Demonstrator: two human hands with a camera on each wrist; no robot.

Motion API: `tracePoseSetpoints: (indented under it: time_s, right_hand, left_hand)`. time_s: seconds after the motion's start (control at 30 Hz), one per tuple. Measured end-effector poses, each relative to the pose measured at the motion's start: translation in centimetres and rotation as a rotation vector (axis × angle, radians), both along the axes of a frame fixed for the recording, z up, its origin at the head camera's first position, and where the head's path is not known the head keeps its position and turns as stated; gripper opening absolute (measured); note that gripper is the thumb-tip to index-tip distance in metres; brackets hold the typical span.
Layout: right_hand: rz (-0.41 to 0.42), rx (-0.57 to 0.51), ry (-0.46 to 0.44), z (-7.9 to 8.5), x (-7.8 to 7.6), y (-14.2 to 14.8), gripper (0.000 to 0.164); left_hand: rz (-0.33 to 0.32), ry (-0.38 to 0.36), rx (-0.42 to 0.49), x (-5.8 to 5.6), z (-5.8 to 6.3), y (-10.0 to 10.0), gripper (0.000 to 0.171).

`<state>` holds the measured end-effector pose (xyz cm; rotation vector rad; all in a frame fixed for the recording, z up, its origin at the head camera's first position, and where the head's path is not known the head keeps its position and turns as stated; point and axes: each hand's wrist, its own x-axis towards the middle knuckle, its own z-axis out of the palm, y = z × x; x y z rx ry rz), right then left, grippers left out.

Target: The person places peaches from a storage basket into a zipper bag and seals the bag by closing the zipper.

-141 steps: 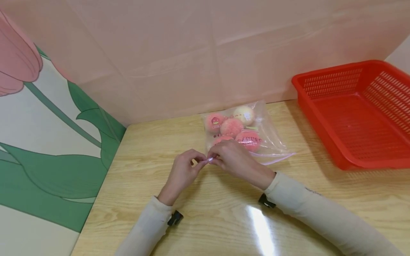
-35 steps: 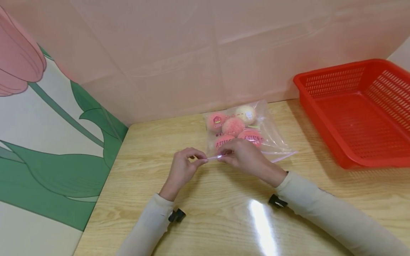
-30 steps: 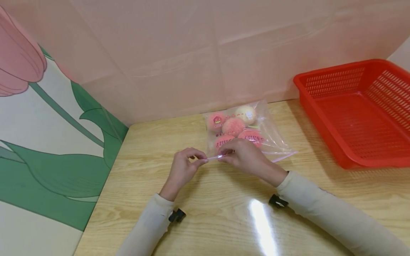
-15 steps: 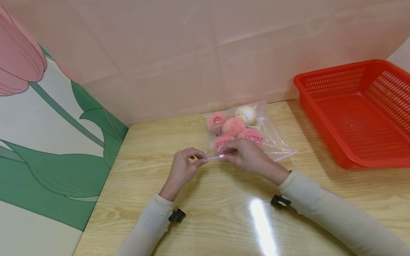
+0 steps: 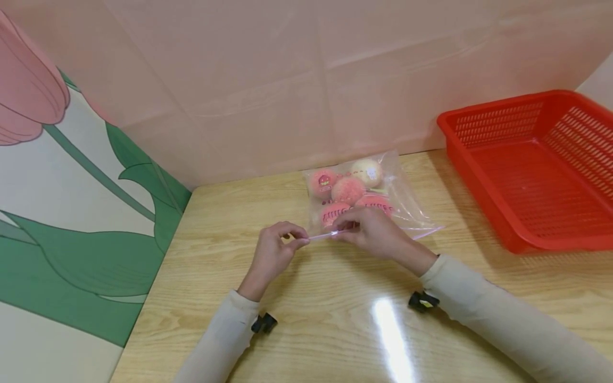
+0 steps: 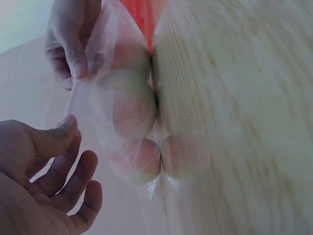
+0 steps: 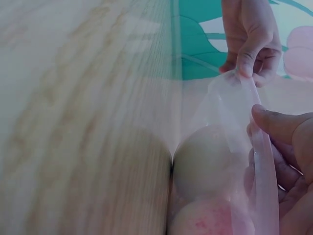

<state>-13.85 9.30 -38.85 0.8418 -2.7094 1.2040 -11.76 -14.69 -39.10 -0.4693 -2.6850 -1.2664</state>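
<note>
A clear zip-lock bag (image 5: 407, 186) with printed lettering lies on the table, its mouth towards me. Inside are several peaches (image 5: 348, 190), mostly pink and one cream-coloured. My left hand (image 5: 275, 252) pinches the left corner of the bag's purple-edged mouth between thumb and fingertips. A short way to the right along that edge, my right hand (image 5: 375, 234) pinches the zip strip (image 5: 320, 236) and covers part of the front peaches. From the right wrist, the strip (image 7: 261, 147) runs between both hands; in the left wrist view the peaches (image 6: 134, 105) bulge the film close against the tabletop.
A red plastic basket (image 5: 483, 197) with slotted sides stands on the wooden table (image 5: 230, 213) to the right. Behind the bag rises a pink covered wall (image 5: 249, 106). A flower-patterned panel (image 5: 86, 260) borders the left edge.
My right hand has slid rightward along the bag's edge, away from the left hand, lengthening the strip between them. My left hand has kept its pinch at the corner.
</note>
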Motion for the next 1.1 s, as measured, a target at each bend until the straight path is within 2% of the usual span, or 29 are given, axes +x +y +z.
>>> tracePoseSetpoints:
  time_s: [0.47, 1.1]
  right_hand:
    - [-0.009, 0.011, -0.01, -0.04, -0.13, 0.5, 0.009]
    - [-0.007, 0.0, 0.052, 0.29, 0.02, 0.95, 0.012]
  left_hand:
    - [0.004, 0.001, -0.01, 0.02, 0.03, 0.04, 0.006]
    - [0.006, 0.02, -0.024, -0.02, 0.02, 0.0, 0.006]
